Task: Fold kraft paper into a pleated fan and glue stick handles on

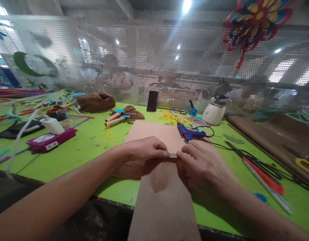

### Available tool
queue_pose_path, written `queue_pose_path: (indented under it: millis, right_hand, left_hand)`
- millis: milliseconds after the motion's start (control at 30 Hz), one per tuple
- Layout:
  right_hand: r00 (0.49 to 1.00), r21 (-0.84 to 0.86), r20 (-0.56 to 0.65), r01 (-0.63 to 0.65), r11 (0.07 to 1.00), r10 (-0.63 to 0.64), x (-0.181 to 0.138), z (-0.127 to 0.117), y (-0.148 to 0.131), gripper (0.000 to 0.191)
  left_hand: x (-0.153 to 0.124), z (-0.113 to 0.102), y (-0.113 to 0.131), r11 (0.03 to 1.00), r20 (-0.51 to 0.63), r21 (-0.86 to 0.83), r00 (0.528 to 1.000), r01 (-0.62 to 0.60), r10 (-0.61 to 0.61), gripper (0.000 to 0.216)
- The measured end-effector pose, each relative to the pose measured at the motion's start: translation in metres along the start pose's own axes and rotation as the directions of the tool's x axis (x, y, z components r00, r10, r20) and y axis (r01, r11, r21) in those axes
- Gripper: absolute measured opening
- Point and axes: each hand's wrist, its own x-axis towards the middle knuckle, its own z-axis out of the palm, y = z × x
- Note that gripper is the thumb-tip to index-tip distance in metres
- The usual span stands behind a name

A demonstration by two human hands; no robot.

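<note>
A long strip of brown paper or thin leather (166,204) hangs over the table's front edge toward me. Its far end is folded over into a narrow edge, pinched on the left by my left hand (149,149) and on the right by my right hand (202,164). Both hands are closed, thumbs and fingertips pressed at the fold with a short gap between them. Beneath them lies a flat tan sheet (149,132). A blue glue gun (188,131) rests on that sheet just beyond my right hand.
On the green table (94,140) stand a magenta power strip (51,139) with a white plug, a brown pouch-like piece (95,102), a dark phone (152,101) and a white kettle (214,110). An orange utility knife (264,175), scissors (305,164) and a brown roll (267,137) lie right.
</note>
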Motion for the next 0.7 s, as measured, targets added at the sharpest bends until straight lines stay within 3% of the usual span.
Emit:
queue_pose_path:
  millis: [133, 233, 333, 433, 533, 700]
  right_hand:
    - [1.0, 0.222, 0.015, -0.003, 0.975, 0.0, 0.002, -0.005, 0.006, 0.009]
    - [0.989, 0.334, 0.118, -0.125, 0.934, 0.09, 0.003, -0.01, 0.006, 0.018]
    - [0.927, 0.498, 0.307, -0.349, 0.794, 0.214, 0.003, -0.011, 0.004, 0.024]
    - [0.873, 0.581, 0.42, -0.468, 0.666, 0.248, 0.003, -0.011, 0.003, 0.038]
    - [0.865, 0.576, 0.426, -0.484, 0.659, 0.264, 0.004, -0.013, 0.003, 0.034]
    - [0.878, 0.511, 0.389, -0.457, 0.728, 0.278, 0.003, -0.012, 0.0, 0.024]
  left_hand:
    - [0.0, 0.002, 0.003, 0.998, -0.021, 0.07, 1.0, -0.003, 0.005, 0.034]
    - [-0.002, 0.004, 0.009, 0.99, -0.029, 0.103, 0.994, -0.1, 0.103, 0.03]
    - [-0.005, 0.007, 0.016, 0.971, -0.04, 0.161, 0.982, -0.178, 0.187, 0.026]
    - [-0.008, 0.01, 0.021, 0.951, -0.05, 0.236, 0.975, -0.201, 0.218, 0.025]
    - [-0.008, 0.013, 0.023, 0.946, -0.03, 0.257, 0.977, -0.197, 0.212, 0.027]
    - [-0.008, 0.014, 0.024, 0.961, -0.003, 0.22, 0.985, -0.168, 0.173, 0.03]
